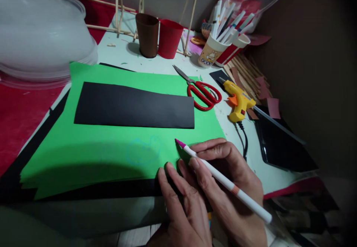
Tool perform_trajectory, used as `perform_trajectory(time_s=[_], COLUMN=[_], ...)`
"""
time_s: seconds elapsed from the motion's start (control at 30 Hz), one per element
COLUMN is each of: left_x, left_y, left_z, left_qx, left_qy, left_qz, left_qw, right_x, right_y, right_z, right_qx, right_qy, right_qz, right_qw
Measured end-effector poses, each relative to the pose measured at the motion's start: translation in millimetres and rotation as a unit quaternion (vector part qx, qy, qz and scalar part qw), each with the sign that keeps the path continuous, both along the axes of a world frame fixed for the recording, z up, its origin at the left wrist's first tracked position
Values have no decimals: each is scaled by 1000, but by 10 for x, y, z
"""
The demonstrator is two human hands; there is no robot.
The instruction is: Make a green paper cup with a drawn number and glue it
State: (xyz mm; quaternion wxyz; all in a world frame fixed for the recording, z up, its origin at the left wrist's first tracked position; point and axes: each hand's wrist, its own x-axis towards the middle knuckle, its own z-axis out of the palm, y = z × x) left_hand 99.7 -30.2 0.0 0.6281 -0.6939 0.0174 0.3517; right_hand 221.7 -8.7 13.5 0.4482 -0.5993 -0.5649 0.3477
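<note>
My right hand (231,180) grips a white marker (223,180) with a pink tip, which hovers over the near right edge of a green paper sheet (83,150). My left hand (181,209) lies beside it, fingers stretched flat onto the sheet's near edge. A faint blue outline drawing (143,151) sits on the green paper just left of the pen tip. A black paper strip (134,107) lies across the sheet farther back.
Red scissors (202,90) and a yellow glue gun (238,100) lie to the right of the sheet. Behind stand a brown cup (147,35), a red cup (169,38) and cups full of markers (223,42). A clear plastic container (39,31) sits far left. A black tray (281,146) lies right.
</note>
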Motion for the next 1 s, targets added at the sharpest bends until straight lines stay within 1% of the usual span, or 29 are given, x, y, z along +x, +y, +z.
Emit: perform_trajectory(time_s=[0.03,0.07,0.13,0.17,0.2,0.23,0.3,0.37,0.4,0.47,0.57,0.67,0.7,0.73,0.77,0.8,0.87,0.9,0.93,0.97,1.0], left_x=[3,16,63,87,105,114,104,72,54,20,-32,-102,-126,-147,-163,-173,-175,-170,-163,-156,-151], left_y=[8,5,-19,-30,-36,-34,-11,23,39,58,65,71,77,86,96,106,123,128,131,132,131], left_z=[23,36,41,39,36,36,43,60,71,92,106,87,76,67,60,58,64,70,76,80,81], left_qx=[-1,23,102,128,133,117,48,-11,-27,-35,-17,11,12,-2,-36,-84,-186,-217,-231,-228,-215], left_qy=[0,24,103,132,140,126,48,-41,-76,-114,-108,-87,-95,-121,-168,-232,-357,-396,-414,-411,-394], left_qz=[4,5,1,-1,-3,-1,14,36,44,41,16,-2,-9,-14,-16,-13,3,12,18,19,16], left_qw=[1000,999,989,983,981,985,998,998,996,992,994,996,995,993,985,969,916,892,880,882,894], right_x=[4,8,15,17,17,14,2,-16,-24,-34,-38,-45,-50,-55,-60,-64,-69,-70,-71,-70,-70], right_y=[-3,-5,-6,-5,-4,-2,0,0,-2,-9,-11,11,22,32,39,44,43,40,37,34,33], right_z=[2,4,8,11,15,20,28,31,30,23,9,4,5,7,10,13,20,23,26,30,33], right_qx=[0,2,5,5,5,1,-7,-11,-12,-8,2,15,20,22,24,23,20,18,18,19,21], right_qy=[-5,-8,-14,-19,-25,-32,-45,-45,-43,-40,-33,-8,-1,0,-3,-8,-18,-22,-24,-24,-24], right_qz=[5,10,18,20,17,12,1,-10,-15,-19,-24,-32,-34,-33,-29,-25,-14,-10,-7,-6,-5], right_qw=[1000,1000,1000,1000,1000,999,999,999,999,999,999,999,999,999,999,999,1000,1000,1000,1000,999])
